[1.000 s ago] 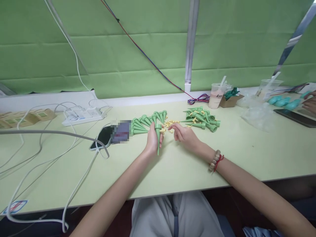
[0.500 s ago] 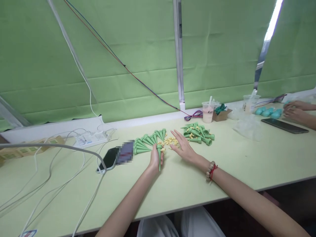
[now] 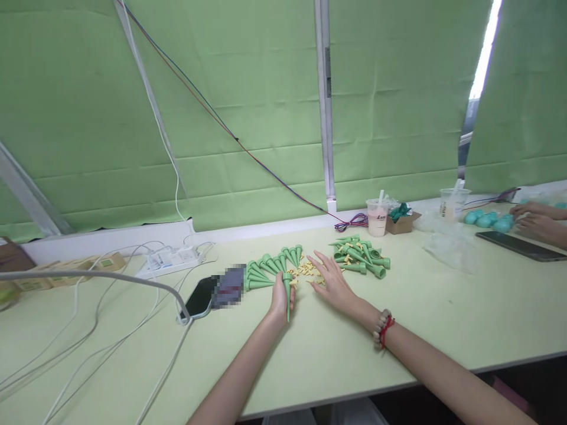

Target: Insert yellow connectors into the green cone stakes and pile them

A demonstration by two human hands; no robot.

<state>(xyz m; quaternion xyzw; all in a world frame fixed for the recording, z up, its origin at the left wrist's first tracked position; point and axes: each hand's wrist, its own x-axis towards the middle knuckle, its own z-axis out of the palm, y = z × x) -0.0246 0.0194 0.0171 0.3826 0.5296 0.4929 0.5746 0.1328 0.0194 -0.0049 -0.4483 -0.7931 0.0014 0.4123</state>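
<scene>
My left hand [image 3: 280, 297] grips a green cone-shaped spike [image 3: 287, 295], point down toward me. A fanned row of the same green spikes [image 3: 268, 268] lies just beyond it. My right hand [image 3: 331, 284] rests flat on the table with fingers spread, touching the edge of a scatter of small yellow pieces [image 3: 306, 270]. A loose heap of green spikes [image 3: 359, 257] lies beyond and right of that hand. A bead bracelet with a red cord sits on my right wrist.
A phone [image 3: 200, 298] and several white cables lie at the left, with a power strip [image 3: 170, 260] behind. Two drink cups [image 3: 377, 216], a small cardboard box [image 3: 401, 222] and clear plastic bags sit at the back right. Another person's hands [image 3: 534, 221] work at the far right beside a phone.
The camera has tilted up, so the table sits lower in view. My right hand has opened from a pinch to flat, spread fingers by the yellow pieces. My left hand still holds the spike.
</scene>
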